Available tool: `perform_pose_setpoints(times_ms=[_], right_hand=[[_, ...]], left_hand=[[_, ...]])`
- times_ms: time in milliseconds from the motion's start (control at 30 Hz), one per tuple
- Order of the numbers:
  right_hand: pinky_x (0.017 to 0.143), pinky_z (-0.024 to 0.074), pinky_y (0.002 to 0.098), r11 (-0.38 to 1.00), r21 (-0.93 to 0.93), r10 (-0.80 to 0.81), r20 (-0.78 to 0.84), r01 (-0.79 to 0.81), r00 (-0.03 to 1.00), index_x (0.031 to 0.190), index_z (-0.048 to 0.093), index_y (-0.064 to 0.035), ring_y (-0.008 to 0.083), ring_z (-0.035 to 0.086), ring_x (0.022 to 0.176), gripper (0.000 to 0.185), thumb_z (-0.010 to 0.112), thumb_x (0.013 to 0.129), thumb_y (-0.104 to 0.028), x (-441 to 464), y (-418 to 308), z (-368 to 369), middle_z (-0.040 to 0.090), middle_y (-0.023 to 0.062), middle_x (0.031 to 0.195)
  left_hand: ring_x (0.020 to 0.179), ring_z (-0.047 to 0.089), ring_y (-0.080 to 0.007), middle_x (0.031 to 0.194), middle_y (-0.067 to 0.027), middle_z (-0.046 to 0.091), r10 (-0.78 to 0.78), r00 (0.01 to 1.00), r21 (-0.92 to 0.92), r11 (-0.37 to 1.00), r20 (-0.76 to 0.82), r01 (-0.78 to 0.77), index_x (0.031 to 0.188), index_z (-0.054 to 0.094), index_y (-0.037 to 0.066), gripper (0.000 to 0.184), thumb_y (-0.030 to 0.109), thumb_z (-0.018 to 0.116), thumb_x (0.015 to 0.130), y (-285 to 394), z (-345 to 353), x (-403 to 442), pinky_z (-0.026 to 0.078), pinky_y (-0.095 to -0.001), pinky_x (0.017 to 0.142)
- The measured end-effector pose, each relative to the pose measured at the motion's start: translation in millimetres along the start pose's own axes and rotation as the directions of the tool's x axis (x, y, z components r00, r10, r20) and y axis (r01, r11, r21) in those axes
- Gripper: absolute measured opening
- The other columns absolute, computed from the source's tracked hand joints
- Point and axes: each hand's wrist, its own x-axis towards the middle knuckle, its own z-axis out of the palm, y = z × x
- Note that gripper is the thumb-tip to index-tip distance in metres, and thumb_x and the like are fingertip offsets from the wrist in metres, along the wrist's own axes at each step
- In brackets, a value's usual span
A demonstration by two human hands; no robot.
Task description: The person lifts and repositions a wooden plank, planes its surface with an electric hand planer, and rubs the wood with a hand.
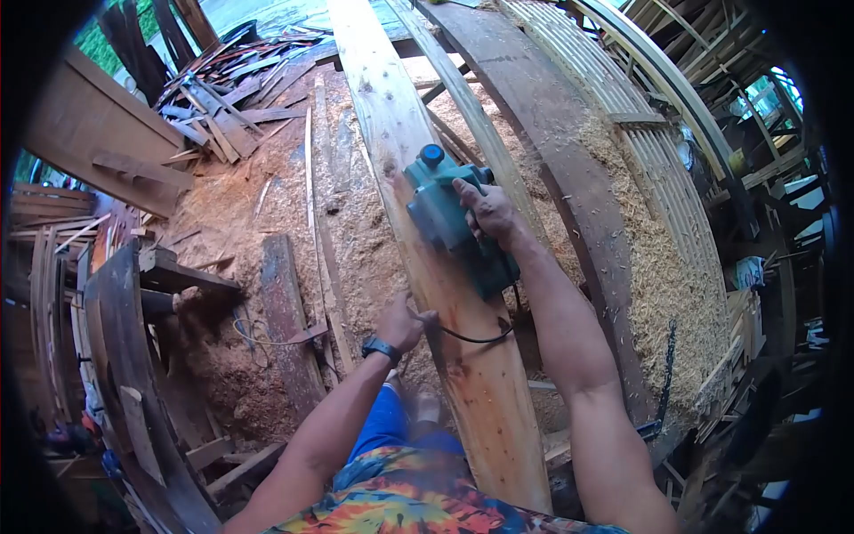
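A green electric planer (pixel 445 209) with a blue knob sits on a long pale wooden plank (pixel 489 392). My right hand (pixel 489 212) is wrapped round the planer's rear handle. From the tool's back a black power cord (pixel 480 340) loops across the plank to my left hand (pixel 403 324). That hand, with a dark watch on the wrist, is closed at the plank's left edge, and the cord runs into its fingers. Its grip on the cord is partly hidden. Reddish stains and knots mark the plank's surface.
Wood shavings (pixel 658 276) and sawdust cover the ground and the brown boards (pixel 569 151) on the right. Scrap wood (pixel 222 107) is heaped at the far left. A dark upright board (pixel 133 356) stands left of me. A loose board (pixel 289 311) lies near my left arm.
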Motion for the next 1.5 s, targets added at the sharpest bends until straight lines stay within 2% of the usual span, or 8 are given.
perform_pose_setpoints(times_ms=[133,367,633,800,900,1033,1167,1500], right_hand=[[0.042,0.0405,0.0250,1.000,-0.002,0.002,-0.017,-0.002,1.000,0.084,0.059,-0.0081,0.0089,0.050,0.043,0.053,0.066,0.092,-0.060,24.3,-6.2,1.2,0.054,0.0000,0.057],[0.041,0.0401,0.0251,1.000,-0.012,-0.016,-0.060,0.015,0.998,0.084,0.059,-0.0084,0.0086,0.050,0.043,0.053,0.066,0.092,-0.060,84.7,-32.8,8.5,0.054,0.0000,0.057],[0.040,0.0402,0.0249,0.999,0.011,0.032,-0.082,-0.031,0.996,0.085,0.058,-0.0087,0.0087,0.050,0.043,0.052,0.067,0.092,-0.060,170.5,-61.2,16.4,0.053,-0.0007,0.057],[0.040,0.0399,0.0251,0.999,0.015,0.036,-0.131,-0.035,0.991,0.083,0.059,-0.0081,0.0087,0.049,0.042,0.052,0.066,0.093,-0.058,212.4,-80.0,27.7,0.052,-0.0009,0.056],[0.039,0.0388,0.0255,0.999,0.019,0.030,-0.175,-0.027,0.984,0.080,0.060,-0.0063,0.0088,0.048,0.041,0.052,0.065,0.095,-0.056,237.2,-89.0,34.3,0.051,-0.0009,0.055],[0.039,0.0392,0.0245,0.999,0.011,0.039,-0.155,-0.037,0.987,0.082,0.058,-0.0077,0.0082,0.049,0.043,0.052,0.066,0.094,-0.057,262.5,-103.2,36.6,0.051,-0.0011,0.056],[0.039,0.0389,0.0240,0.999,-0.004,0.038,-0.141,-0.039,0.989,0.083,0.057,-0.0082,0.0077,0.049,0.042,0.052,0.065,0.094,-0.058,283.3,-113.7,38.1,0.051,-0.0013,0.056],[0.040,0.0402,0.0261,0.999,0.018,0.048,-0.170,-0.046,0.984,0.081,0.061,-0.0085,0.0086,0.048,0.043,0.050,0.066,0.094,-0.056,336.3,-135.6,46.2,0.051,-0.0014,0.056]], left_hand=[[0.076,0.068,-0.0253,0.082,-0.0118,0.069,0.050,0.999,-0.074,0.996,0.008,-0.049,0.134,0.058,0.005,0.072,0.042,0.085,0.079,1.6,-5.6,0.5,0.054,-0.0415,0.072],[0.100,0.071,-0.0376,0.101,-0.0243,0.073,0.034,0.999,-0.050,0.998,0.006,-0.033,0.142,0.049,0.001,0.080,0.048,0.077,0.084,16.7,-49.7,90.9,0.055,-0.0452,0.087],[0.072,0.066,-0.0219,0.079,-0.0121,0.067,0.063,0.997,-0.114,0.992,0.049,-0.057,0.140,0.050,-0.002,0.075,0.046,0.075,0.088,17.9,-94.9,210.0,0.052,-0.0366,0.070],[0.089,0.068,-0.0451,0.090,-0.0253,0.070,0.266,0.955,-0.060,0.964,0.132,-0.260,0.136,0.053,0.012,0.058,0.042,0.071,0.090,29.7,-108.9,215.7,0.052,-0.0527,0.080],[0.099,0.067,-0.0461,0.107,-0.0243,0.070,0.166,0.943,0.069,0.979,0.287,-0.193,0.133,0.053,0.007,0.055,0.035,0.072,0.089,42.8,-121.6,220.1,0.052,-0.0522,0.087],[0.091,0.067,-0.0483,0.099,-0.0274,0.070,0.187,0.942,-0.040,0.982,0.280,-0.184,0.139,0.042,0.006,0.067,0.041,0.071,0.089,21.1,-104.5,226.8,0.052,-0.0562,0.078],[0.083,0.068,-0.0490,0.088,-0.0299,0.069,0.145,0.931,0.138,0.970,0.336,-0.200,0.134,0.038,-0.008,0.078,0.050,0.067,0.091,17.4,-101.4,230.9,0.052,-0.0564,0.071],[0.069,0.065,-0.0499,0.074,-0.0297,0.066,0.253,0.919,0.124,0.946,0.301,-0.301,0.127,0.039,-0.016,0.077,0.045,0.069,0.091,10.3,-97.0,227.7,0.051,-0.0559,0.061]])
